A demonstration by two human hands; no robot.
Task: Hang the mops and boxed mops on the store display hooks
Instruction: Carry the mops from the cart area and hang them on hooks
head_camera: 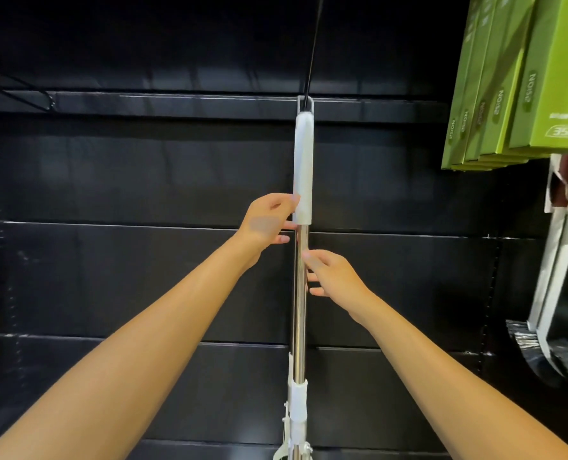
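A mop (300, 313) with a steel shaft and white grip sleeve (304, 167) hangs upright in the middle, its top loop over a black display hook (313, 54). My left hand (269, 224) is at the lower end of the white sleeve, thumb against it and fingers loosely extended toward the shaft. Just below, my right hand (334, 277) touches the steel shaft from the right with relaxed, nearly straight fingers. Neither hand wraps round the mop. The mop's head is out of view below.
Several green boxed mops (521, 94) hang at the upper right. Below them hang white mop handles with brown card packaging (561, 227). Another black hook (27, 91) juts out at the upper left. The black slatted back wall (143, 277) fills the background.
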